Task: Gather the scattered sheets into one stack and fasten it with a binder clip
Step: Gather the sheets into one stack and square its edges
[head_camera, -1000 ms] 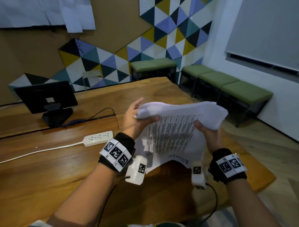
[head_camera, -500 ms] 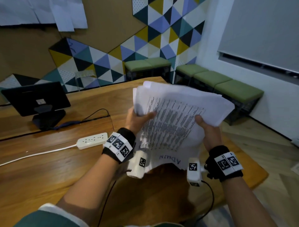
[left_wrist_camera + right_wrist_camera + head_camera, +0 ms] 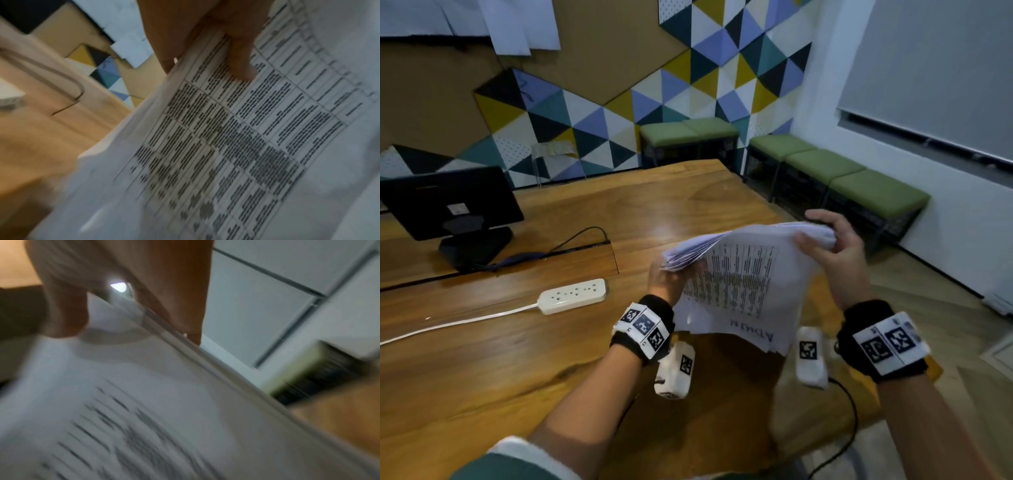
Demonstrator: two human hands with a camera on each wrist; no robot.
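I hold a loose stack of white printed sheets (image 3: 736, 281) in the air above the wooden table (image 3: 482, 359), its printed table side facing me and its top edge bent away. My left hand (image 3: 664, 279) grips the stack's left edge, thumb on the print, as the left wrist view shows on the sheets (image 3: 236, 146). My right hand (image 3: 832, 246) pinches the stack's upper right corner, thumb in front and fingers behind; the right wrist view shows the paper (image 3: 144, 394) blurred. No binder clip is visible.
A white power strip (image 3: 573, 296) with its cable lies on the table left of my hands. A black monitor (image 3: 448, 202) stands at the back left. Green benches (image 3: 835, 171) line the right wall beyond the table's edge.
The stack has tipped from upright to leaning away, its top edge folding over. My right hand moved up from the right edge to the upper right corner; the left hand slid lower.
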